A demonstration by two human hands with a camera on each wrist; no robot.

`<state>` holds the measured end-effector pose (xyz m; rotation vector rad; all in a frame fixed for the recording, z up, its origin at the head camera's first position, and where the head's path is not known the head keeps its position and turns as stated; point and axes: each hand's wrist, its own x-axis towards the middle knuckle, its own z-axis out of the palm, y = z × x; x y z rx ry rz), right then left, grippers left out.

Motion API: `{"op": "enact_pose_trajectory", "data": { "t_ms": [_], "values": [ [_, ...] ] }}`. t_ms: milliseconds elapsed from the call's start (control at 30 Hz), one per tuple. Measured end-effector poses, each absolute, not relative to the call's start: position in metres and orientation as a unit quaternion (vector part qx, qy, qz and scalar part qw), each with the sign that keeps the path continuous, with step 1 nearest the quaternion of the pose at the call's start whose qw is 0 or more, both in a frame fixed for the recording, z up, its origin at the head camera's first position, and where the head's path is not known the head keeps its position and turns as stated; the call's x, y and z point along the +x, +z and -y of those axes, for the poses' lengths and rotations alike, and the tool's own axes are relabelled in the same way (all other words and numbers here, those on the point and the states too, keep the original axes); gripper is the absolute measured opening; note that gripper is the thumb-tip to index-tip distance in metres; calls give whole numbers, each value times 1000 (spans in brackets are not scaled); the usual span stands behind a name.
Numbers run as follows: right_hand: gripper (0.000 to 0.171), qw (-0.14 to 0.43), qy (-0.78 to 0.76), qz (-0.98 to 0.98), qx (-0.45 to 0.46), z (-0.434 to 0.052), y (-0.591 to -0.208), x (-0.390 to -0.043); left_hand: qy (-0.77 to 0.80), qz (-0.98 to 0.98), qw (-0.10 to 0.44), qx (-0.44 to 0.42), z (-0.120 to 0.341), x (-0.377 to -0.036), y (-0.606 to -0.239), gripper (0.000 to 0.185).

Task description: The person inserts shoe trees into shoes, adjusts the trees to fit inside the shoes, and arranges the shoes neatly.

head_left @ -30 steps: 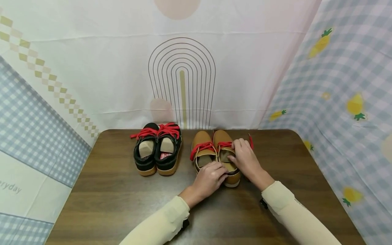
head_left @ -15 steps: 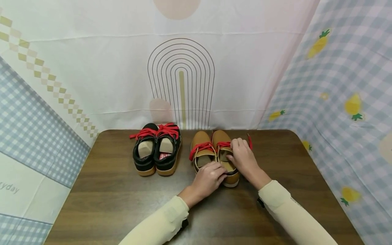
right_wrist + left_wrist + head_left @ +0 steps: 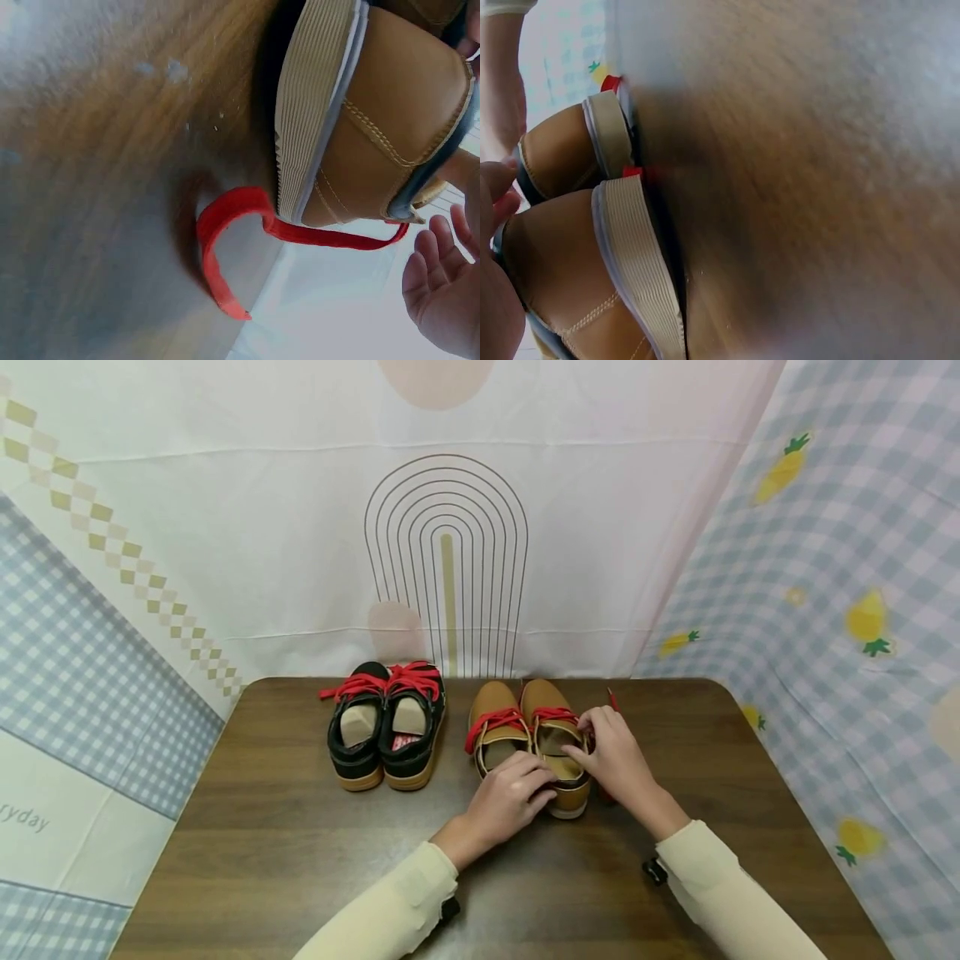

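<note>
Two tan shoes with red laces stand side by side, toes toward the wall: the left tan shoe [image 3: 492,703] and the right tan shoe [image 3: 542,695]. My left hand [image 3: 510,797] reaches over the left shoe's heel. Its thumb and fingers are at the right shoe's heel collar and appear to pinch it. My right hand [image 3: 617,762] is beside the right shoe's opening, fingers loosely bent and holding nothing visible. In the right wrist view, a loose red lace [image 3: 232,206] runs from the right shoe and curls on the table.
A pair of black shoes [image 3: 408,765] with red laces and beige stuffing stands left of the tan pair on the wooden table [image 3: 300,877]. A white patterned cloth [image 3: 300,543] hangs behind, and checked cloth [image 3: 825,693] at the right.
My right hand has shifted slightly right and toward me, away from the right tan shoe's lacing. The red lace beside it has shifted too. My left hand has stayed nearly still.
</note>
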<state>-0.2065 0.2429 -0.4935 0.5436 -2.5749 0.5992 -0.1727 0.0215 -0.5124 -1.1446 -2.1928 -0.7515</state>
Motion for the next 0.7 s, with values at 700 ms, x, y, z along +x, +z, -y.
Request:
{"op": "enact_pose_trajectory", "data": {
  "t_ms": [700],
  "values": [
    [65,72,403,909,78,-256,-500,-169,-387,827,290,-285,29,-156,-512,63]
  ]
}}
